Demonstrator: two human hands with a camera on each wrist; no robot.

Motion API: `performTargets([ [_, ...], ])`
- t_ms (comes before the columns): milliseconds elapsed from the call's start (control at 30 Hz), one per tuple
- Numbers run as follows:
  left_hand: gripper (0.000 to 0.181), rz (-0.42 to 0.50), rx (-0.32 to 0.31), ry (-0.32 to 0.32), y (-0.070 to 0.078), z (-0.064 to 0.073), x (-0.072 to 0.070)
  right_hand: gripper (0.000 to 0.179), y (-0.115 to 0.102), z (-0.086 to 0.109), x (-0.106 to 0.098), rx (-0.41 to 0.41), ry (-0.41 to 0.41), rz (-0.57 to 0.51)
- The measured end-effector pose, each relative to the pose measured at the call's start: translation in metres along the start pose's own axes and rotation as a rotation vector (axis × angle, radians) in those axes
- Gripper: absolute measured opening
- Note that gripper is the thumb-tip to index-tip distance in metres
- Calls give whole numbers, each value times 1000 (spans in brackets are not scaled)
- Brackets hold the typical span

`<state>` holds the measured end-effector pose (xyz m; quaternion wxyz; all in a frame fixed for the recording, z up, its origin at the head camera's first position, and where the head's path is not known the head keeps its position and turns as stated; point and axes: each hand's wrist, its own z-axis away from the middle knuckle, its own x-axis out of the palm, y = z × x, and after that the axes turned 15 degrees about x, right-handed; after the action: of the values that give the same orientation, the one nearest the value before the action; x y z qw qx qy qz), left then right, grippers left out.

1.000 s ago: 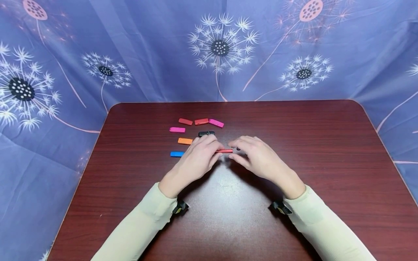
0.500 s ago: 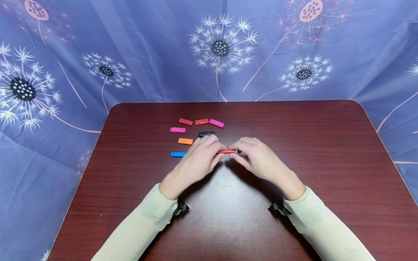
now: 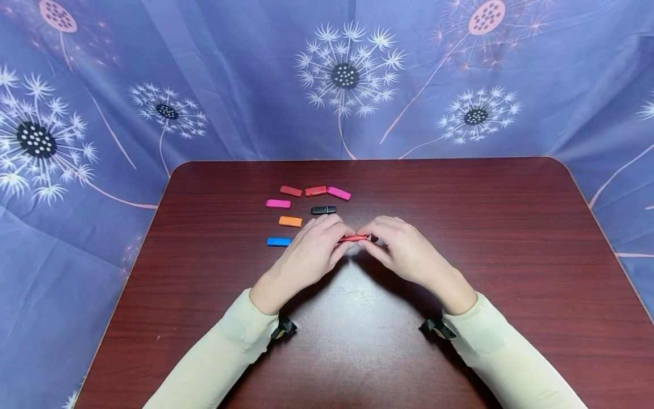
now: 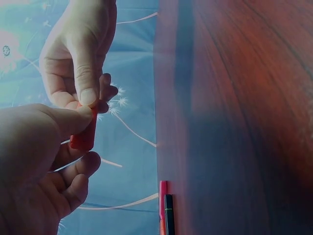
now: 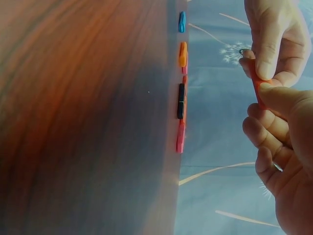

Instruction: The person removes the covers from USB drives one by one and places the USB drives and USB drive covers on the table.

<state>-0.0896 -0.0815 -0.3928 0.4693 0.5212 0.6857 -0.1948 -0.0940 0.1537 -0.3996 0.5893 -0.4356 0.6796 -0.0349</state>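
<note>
A slim red USB flash drive (image 3: 353, 238) is held between both hands, above the table in the wrist views. My left hand (image 3: 315, 243) pinches its left part between thumb and fingers. From the other side, my right hand (image 3: 403, 247) pinches the right end, its thumb and fingertips close to the left ones. In the left wrist view a red end of the drive (image 4: 84, 134) sticks out below the near thumb. A small dark loop (image 5: 241, 51) shows at the far end in the right wrist view. The drive's middle is hidden by the fingers.
Left of and behind the hands lie more flash drives: a blue one (image 3: 278, 242), an orange one (image 3: 290, 221), a black one (image 3: 323, 210), two pink and two red ones. The brown wooden table (image 3: 485, 227) ends at a blue dandelion-print cloth (image 3: 245, 85).
My right thumb and fingertips have moved left from beside the red flash drive and now pinch its right end. My left hand keeps its hold, and the other drives stay put.
</note>
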Motion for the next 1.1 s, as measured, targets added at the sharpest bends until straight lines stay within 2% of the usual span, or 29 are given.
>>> performTargets([
  [233,10,12,14,20,2,0,-1,12,-2,1,0,10,1,7],
  [567,8,-5,23,7,3,-1,-2,11,-2,2,2,5,17,-1],
  [1100,7,-7,67,-11,2,-2,-3,12,1,2,0,-65,22,-28],
])
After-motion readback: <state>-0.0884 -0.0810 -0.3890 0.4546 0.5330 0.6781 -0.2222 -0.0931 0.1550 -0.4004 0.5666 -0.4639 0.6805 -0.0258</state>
